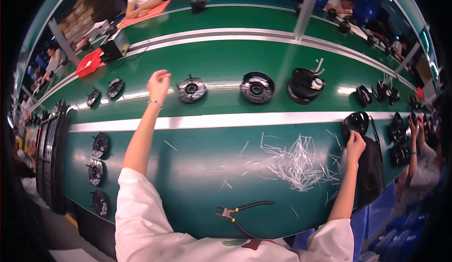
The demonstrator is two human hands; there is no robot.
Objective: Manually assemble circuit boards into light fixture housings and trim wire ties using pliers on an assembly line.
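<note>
Two hands, can't tell if either grips: your left hand (159,83) loosely curled beyond the long white rail (254,120); your right hand (356,145) narrowed, nearside, at a curved glossy-black shell (346,124).

Contact of right fingers (352,136) with black curved part (360,119) unclear; co-worker's hands (414,126) blurred.

A flat green workbench (193,179) is strewn with thin whitish strips (301,168), heaped right of centre. Black-handled metal pliers with yellow bands (229,212) are laid near its front edge; three round glossy black parts (96,172) are lined up at its left.
</note>
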